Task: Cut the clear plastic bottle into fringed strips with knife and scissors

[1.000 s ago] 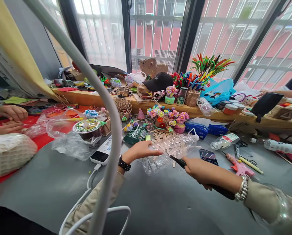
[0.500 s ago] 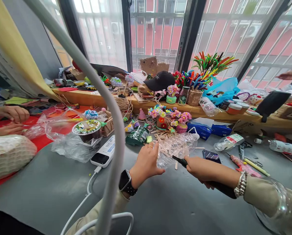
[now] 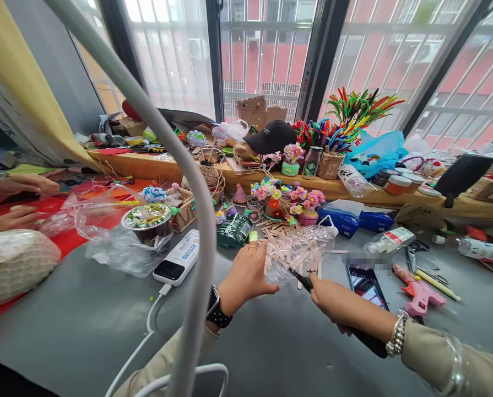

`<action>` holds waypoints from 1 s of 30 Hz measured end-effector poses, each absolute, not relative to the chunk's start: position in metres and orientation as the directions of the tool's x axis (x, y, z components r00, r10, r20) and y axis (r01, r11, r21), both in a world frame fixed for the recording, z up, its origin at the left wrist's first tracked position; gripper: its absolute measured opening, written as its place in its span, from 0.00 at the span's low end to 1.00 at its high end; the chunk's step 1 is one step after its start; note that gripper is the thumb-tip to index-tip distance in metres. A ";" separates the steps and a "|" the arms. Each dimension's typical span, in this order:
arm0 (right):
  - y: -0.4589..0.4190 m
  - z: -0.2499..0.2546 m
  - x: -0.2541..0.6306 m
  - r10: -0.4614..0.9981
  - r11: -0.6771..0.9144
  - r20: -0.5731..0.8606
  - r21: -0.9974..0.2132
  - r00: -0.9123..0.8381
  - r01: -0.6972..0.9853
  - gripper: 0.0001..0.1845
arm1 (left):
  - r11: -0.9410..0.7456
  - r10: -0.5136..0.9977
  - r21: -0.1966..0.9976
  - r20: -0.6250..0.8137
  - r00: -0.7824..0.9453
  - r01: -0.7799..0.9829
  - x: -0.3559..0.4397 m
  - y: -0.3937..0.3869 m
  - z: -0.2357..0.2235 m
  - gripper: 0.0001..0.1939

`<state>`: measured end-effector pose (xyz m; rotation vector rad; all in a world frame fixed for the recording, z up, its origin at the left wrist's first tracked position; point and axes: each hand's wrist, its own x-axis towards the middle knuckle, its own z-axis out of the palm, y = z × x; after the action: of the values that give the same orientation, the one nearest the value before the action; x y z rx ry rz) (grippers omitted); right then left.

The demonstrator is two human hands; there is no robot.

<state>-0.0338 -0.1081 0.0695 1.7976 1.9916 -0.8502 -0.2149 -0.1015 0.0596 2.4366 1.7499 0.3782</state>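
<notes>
A clear ribbed plastic bottle (image 3: 312, 240) lies on its side, its neck toward the far right. My left hand (image 3: 246, 275) is closed around its near left end, thumb toward me. My right hand (image 3: 332, 298) grips a black pointed tool (image 3: 299, 277), whose dark handle runs back under my forearm. The tool's tip meets the bottle's near end; whether it has gone through the plastic I cannot tell. Wooden craft sticks (image 3: 271, 227) lie behind the bottle and show through it.
Right of my hand lie a lit phone (image 3: 368, 286) and a pink glue gun (image 3: 422, 295). A white cable (image 3: 200, 220) crosses the view at left, beside a white power bank (image 3: 179, 256). Another person's hands (image 3: 31, 184) are at far left. Craft supplies fill the ledge (image 3: 246, 172).
My right hand and the tool have shifted slightly left and down. The phone's screen has lit up, and more of the phone and glue gun shows. The hand at far right has left view.
</notes>
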 end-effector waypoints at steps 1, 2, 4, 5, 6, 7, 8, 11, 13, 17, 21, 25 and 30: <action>-0.109 0.067 -0.035 0.792 0.027 -0.593 -0.210 -0.149 0.977 0.18 | -0.327 0.944 0.240 0.134 0.303 0.914 -0.216 -0.101 0.060 0.43; -0.110 0.066 -0.035 0.800 0.029 -0.582 -0.209 -0.148 0.977 0.19 | -0.328 0.944 0.241 0.132 0.304 0.913 -0.217 -0.099 0.061 0.43; -0.110 0.065 -0.035 0.815 0.040 -0.558 -0.209 -0.153 0.977 0.19 | -0.325 0.945 0.245 0.122 0.303 0.913 -0.221 -0.096 0.063 0.42; -0.110 0.067 -0.034 0.820 0.051 -0.549 -0.211 -0.162 0.976 0.19 | -0.321 0.947 0.253 0.106 0.304 0.913 -0.224 -0.093 0.064 0.41; -0.109 0.069 -0.032 0.821 0.065 -0.543 -0.214 -0.174 0.975 0.19 | -0.318 0.948 0.269 0.089 0.305 0.909 -0.228 -0.091 0.065 0.41; -0.109 0.074 -0.030 0.819 0.079 -0.542 -0.219 -0.189 0.972 0.19 | -0.318 0.947 0.297 0.060 0.315 0.900 -0.232 -0.088 0.067 0.41; -0.108 0.079 -0.028 0.814 0.093 -0.543 -0.226 -0.205 0.970 0.18 | -0.316 0.944 0.338 0.020 0.329 0.887 -0.236 -0.084 0.068 0.42; -0.103 0.100 -0.025 0.759 0.113 -0.604 -0.247 -0.244 0.963 0.16 | -0.243 0.939 0.472 -0.106 0.328 0.847 -0.247 -0.075 0.071 0.44; -0.099 0.111 -0.025 0.694 0.103 -0.676 -0.248 -0.248 0.963 0.15 | -0.238 0.938 0.480 -0.113 0.328 0.844 -0.250 -0.072 0.072 0.43; -0.087 0.118 -0.028 0.644 0.094 -0.727 -0.235 -0.240 0.967 0.14 | -0.351 0.934 0.272 0.037 0.355 0.896 -0.240 -0.081 0.074 0.37; -0.079 0.117 -0.030 0.614 0.098 -0.753 -0.225 -0.237 0.969 0.13 | -0.401 0.916 0.160 0.057 0.398 0.902 -0.226 -0.101 0.073 0.32; -0.076 0.116 -0.029 0.618 0.099 -0.748 -0.232 -0.243 0.968 0.12 | -0.351 0.936 0.189 0.071 0.344 0.917 -0.225 -0.108 0.066 0.49; -0.081 0.109 -0.029 0.652 0.081 -0.721 -0.244 -0.237 0.966 0.14 | -0.362 0.932 0.215 0.090 0.350 0.907 -0.231 -0.100 0.061 0.48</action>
<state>-0.0288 -0.0809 0.1093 1.5943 1.9380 -0.9832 -0.2309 -0.0996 0.0613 2.4742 1.6955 0.2976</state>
